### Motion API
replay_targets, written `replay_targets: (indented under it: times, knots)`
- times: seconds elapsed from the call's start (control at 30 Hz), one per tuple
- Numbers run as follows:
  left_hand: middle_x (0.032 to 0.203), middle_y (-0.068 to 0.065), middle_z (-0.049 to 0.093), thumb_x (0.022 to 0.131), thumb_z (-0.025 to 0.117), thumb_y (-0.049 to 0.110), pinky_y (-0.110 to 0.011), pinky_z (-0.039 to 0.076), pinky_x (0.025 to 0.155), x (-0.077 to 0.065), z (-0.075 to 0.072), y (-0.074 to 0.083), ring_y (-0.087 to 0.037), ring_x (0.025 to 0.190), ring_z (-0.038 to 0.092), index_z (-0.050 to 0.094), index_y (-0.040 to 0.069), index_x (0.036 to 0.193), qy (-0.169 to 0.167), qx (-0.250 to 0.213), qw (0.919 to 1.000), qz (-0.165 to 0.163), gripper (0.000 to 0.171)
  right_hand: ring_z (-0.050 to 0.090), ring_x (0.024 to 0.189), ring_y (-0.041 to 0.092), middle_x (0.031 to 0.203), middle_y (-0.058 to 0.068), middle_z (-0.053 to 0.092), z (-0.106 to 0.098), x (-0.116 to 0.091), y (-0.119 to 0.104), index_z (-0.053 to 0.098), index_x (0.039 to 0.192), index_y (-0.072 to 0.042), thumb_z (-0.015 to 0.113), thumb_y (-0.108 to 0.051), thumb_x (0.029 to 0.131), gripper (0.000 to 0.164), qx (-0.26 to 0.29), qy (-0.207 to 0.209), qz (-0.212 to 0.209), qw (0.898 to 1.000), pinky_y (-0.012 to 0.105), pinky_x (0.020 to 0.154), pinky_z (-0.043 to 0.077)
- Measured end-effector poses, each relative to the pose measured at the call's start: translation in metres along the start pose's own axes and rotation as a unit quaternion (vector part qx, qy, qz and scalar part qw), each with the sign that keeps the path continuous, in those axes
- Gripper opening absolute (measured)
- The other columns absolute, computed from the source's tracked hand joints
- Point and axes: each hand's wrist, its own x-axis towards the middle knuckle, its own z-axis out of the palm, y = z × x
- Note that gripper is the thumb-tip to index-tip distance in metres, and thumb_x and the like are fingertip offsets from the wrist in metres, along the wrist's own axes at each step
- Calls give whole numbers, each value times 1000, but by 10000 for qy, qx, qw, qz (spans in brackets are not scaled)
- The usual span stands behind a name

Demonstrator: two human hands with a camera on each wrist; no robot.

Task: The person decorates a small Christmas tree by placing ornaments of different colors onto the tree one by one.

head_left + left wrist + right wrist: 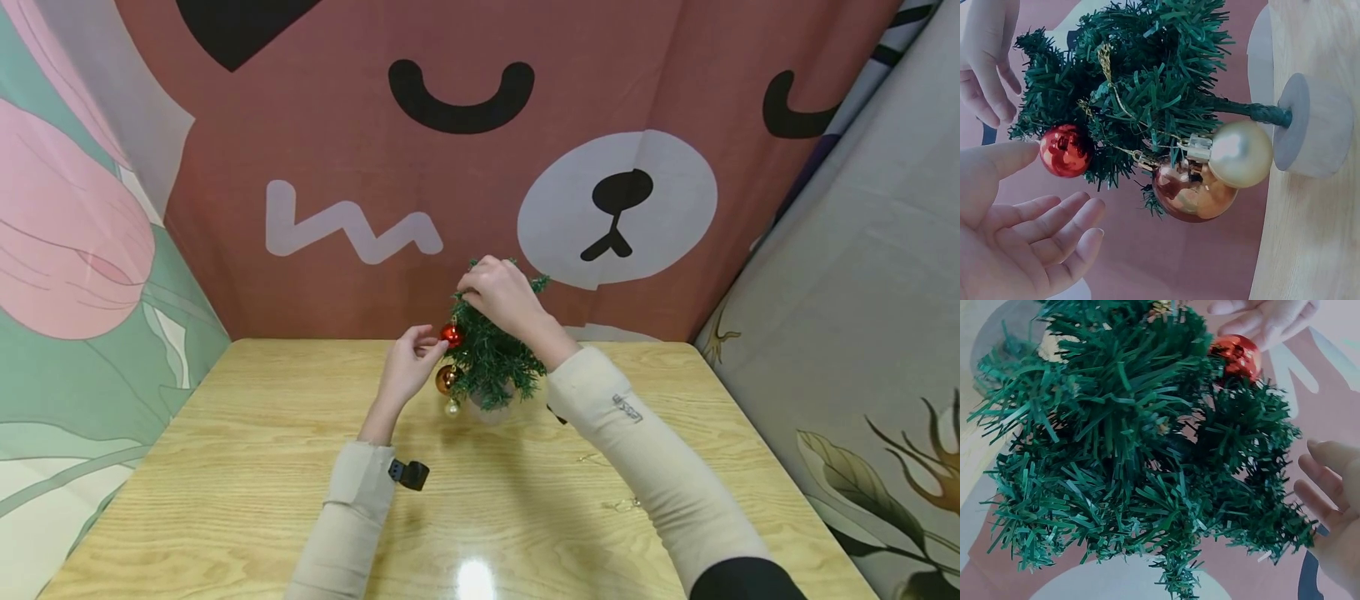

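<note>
A small green tinsel Christmas tree stands on a round grey base. My left hand is at its left side, the thumb touching a red shiny ball ornament and the other fingers loosely spread below it. A copper-gold ball and a smaller pearl-gold ball hang lower on the same side by gold strings. My right hand is at the treetop. Its fingers bend loosely beside the foliage, with no ornament showing in them.
Thin gold strings lie on the wooden table near the right forearm. Behind the table hangs a brown curtain with a bear print, and printed curtains flank both sides. A small black wrist camera sits on the left sleeve.
</note>
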Motion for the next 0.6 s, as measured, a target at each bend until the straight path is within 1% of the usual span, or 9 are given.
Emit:
replay_targets:
  times: [0.17,0.3,0.43,0.6]
  knots:
    - [101,-18,62,85,61,19,-38,48,72,-3,1,1,-28,85,59,54,-5,115,254,54,9996,139,39,54,89,19,90,3,67,-6,-5,2,71,92,-9,64,-9,83,12,312,230,74,9992,35,77,43]
    - [97,-17,63,85,62,16,-36,49,69,-7,2,4,-28,81,59,58,-6,110,444,69,9986,278,33,55,89,20,88,4,67,-11,-9,4,71,90,-7,65,-8,81,10,439,414,18,9982,34,80,43]
    - [97,-17,63,84,62,15,-36,50,68,-10,3,6,-29,81,60,60,-6,106,582,77,9974,423,30,55,88,20,87,5,67,-13,-16,7,71,89,-6,67,-8,80,10,522,620,-47,9967,33,79,44]
    - [94,-16,63,83,63,11,-35,50,63,-14,6,7,-27,78,60,62,-4,102,825,156,9940,702,25,55,88,21,86,6,66,-16,-26,11,70,88,-4,69,-5,77,11,692,939,-117,9931,33,80,44]
